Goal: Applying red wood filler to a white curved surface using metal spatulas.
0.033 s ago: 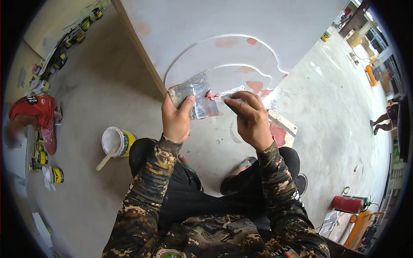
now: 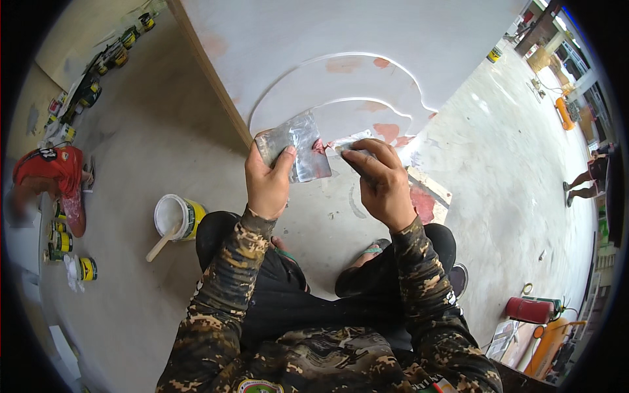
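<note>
My left hand (image 2: 267,183) grips a shiny rectangular metal putty plate (image 2: 303,145) by its lower left corner, thumb on its face. A smear of reddish filler sits at the plate's right edge. My right hand (image 2: 383,187) pinches a small thin scraper blade (image 2: 345,140) whose tip touches that edge. Both hands are held in front of a white board (image 2: 341,39) with curved raised outlines and pinkish filler patches. I squat on the concrete floor in camouflage sleeves.
A white tub (image 2: 173,216) with a yellow label and a wooden stick stands on the floor at my left. Small cans (image 2: 85,268) and a person in red (image 2: 56,170) are further left. A red cylinder (image 2: 529,309) lies at the lower right; another person (image 2: 586,175) is at the far right.
</note>
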`<action>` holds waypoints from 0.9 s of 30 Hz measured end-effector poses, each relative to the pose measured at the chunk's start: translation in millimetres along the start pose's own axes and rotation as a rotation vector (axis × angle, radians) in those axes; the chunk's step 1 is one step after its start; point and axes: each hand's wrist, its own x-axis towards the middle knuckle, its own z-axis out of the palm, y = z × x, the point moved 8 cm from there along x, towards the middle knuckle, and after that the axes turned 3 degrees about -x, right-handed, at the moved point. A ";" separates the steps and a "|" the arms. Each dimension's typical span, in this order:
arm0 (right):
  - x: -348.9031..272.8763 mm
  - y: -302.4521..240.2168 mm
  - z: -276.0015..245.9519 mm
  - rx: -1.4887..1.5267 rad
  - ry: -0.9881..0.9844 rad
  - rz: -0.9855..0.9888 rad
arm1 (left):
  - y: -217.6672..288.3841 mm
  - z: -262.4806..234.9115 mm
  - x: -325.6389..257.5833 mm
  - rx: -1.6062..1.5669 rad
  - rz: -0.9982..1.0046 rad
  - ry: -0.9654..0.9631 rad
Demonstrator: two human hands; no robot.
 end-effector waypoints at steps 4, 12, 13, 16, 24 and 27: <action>0.3 -6.7 -2.8 -0.065 0.011 -0.019 | 14.9 15.0 -6.5 0.452 0.160 -0.064; -7.4 -24.6 19.9 -0.106 -0.234 -0.093 | 28.4 25.0 -9.9 0.675 0.358 -0.132; -15.5 -18.5 32.6 -0.154 -0.404 -0.087 | 33.8 17.3 -7.5 0.560 0.329 -0.064; -28.1 10.7 58.5 -0.052 -0.480 0.072 | 44.7 -0.8 2.7 0.473 0.388 0.032; -5.2 -8.8 24.5 0.411 0.074 0.138 | -26.9 9.2 -10.3 -0.316 -0.468 0.014; -6.3 -4.5 22.2 0.169 0.042 0.051 | -13.5 12.2 -5.7 -0.286 -0.327 -0.004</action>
